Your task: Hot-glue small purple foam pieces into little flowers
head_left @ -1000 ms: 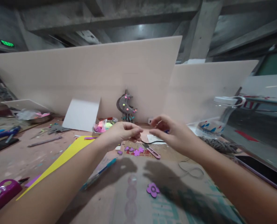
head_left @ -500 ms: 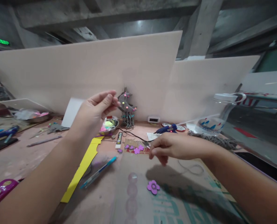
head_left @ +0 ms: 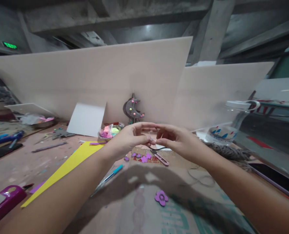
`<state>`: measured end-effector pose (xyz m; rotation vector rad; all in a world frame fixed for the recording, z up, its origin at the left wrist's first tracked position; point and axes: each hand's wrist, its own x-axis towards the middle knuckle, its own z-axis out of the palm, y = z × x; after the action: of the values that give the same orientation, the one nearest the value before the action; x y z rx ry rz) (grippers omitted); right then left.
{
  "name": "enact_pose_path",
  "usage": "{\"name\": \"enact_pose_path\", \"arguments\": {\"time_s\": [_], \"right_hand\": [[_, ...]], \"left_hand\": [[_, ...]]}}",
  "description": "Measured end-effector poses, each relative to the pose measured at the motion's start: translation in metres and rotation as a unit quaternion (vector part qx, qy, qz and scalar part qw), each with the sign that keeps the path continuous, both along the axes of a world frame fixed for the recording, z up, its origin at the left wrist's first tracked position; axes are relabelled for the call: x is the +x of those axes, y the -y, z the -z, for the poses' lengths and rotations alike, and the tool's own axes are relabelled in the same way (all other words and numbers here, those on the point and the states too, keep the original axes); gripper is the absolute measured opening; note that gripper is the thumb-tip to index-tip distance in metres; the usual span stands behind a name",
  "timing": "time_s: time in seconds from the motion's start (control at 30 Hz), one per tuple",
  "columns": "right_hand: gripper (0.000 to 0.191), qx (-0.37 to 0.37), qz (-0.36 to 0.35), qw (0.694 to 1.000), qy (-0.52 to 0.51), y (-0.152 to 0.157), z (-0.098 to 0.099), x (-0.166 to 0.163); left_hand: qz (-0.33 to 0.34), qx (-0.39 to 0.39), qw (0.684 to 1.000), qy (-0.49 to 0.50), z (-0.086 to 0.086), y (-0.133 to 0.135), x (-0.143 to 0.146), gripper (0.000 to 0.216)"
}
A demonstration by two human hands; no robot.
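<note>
My left hand (head_left: 131, 139) and my right hand (head_left: 177, 139) meet above the middle of the table, fingertips nearly touching. Both pinch thumb against fingers; what they hold is too small to make out. Below them on the cardboard lie small purple foam flowers (head_left: 144, 158), a pink-handled snipper (head_left: 160, 157) and a black cord. A larger purple foam flower (head_left: 161, 197) lies nearer me. A grey moon ornament (head_left: 133, 110) with coloured beads leans on the back board.
A bowl of bright pom-poms (head_left: 109, 131), white card (head_left: 87, 119), yellow foam sheet (head_left: 63, 169), blue pen (head_left: 107, 178), clear water jug (head_left: 228, 125), twine (head_left: 229, 151), dark phone (head_left: 276, 177) at right, magenta tool (head_left: 4, 200) at lower left.
My left hand came down from near the moon ornament and my right hand rose from the table; the two now meet in a pinch over the snipper.
</note>
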<state>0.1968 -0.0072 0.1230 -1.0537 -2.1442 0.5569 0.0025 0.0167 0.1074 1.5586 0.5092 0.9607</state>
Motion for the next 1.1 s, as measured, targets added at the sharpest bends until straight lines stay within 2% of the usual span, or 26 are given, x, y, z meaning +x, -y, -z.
{"name": "enact_pose_path", "arguments": {"time_s": [0.1,0.17,0.27,0.33,0.43,0.5,0.63,0.7,0.77,0.83,0.93,1.0,1.07,1.1], "right_hand": [[0.053,-0.071,-0.05,0.995,-0.051,-0.008,0.002,0.004],[0.055,-0.098,-0.059,0.99,-0.079,-0.009,0.003,0.004],[0.04,-0.124,-0.054,0.986,-0.093,-0.006,0.008,-0.003],[0.025,-0.129,-0.03,0.985,-0.113,-0.003,0.01,-0.008],[0.014,-0.122,0.013,0.984,-0.129,-0.001,0.011,-0.012],[0.013,-0.085,0.032,0.989,-0.12,0.001,0.007,-0.01],[0.016,0.077,0.064,0.992,-0.075,0.008,-0.004,-0.004],[0.017,0.129,0.075,0.987,-0.059,0.013,-0.009,-0.002],[0.018,0.161,0.077,0.983,-0.05,0.017,-0.014,0.0],[0.02,0.181,0.08,0.979,-0.049,0.017,-0.018,0.004],[0.023,0.157,0.118,0.977,-0.085,0.014,-0.026,0.015],[0.024,0.129,0.147,0.972,-0.127,0.011,-0.031,0.024],[0.024,0.114,0.145,0.967,-0.173,0.008,-0.035,0.032],[0.024,0.109,0.136,0.966,-0.193,0.007,-0.036,0.035]], "left_hand": [[-0.014,0.002,1.0,0.018,0.0,0.004,0.002,0.047],[-0.033,-0.003,0.999,0.03,0.001,0.004,0.003,0.052],[-0.047,0.002,0.998,0.036,0.004,0.003,0.005,0.055],[-0.046,0.011,0.998,0.029,0.007,0.001,0.006,0.053],[-0.031,0.018,0.999,0.001,0.01,-0.001,0.006,0.045],[-0.02,0.012,1.0,-0.016,0.011,-0.001,0.006,0.041],[-0.003,-0.017,1.0,-0.013,0.013,0.004,0.01,0.055],[0.04,-0.015,0.999,-0.005,0.011,0.009,0.011,0.06],[0.106,0.002,0.994,-0.026,0.007,0.014,0.01,0.055],[0.123,0.021,0.987,-0.099,0.001,0.016,0.005,0.039],[0.064,0.045,0.98,-0.184,-0.006,0.007,-0.008,0.035],[-0.025,0.079,0.972,-0.218,-0.005,-0.006,-0.018,0.034],[-0.139,0.129,0.941,-0.281,-0.001,-0.019,-0.028,0.03],[-0.197,0.156,0.915,-0.315,0.002,-0.026,-0.031,0.029]]}}
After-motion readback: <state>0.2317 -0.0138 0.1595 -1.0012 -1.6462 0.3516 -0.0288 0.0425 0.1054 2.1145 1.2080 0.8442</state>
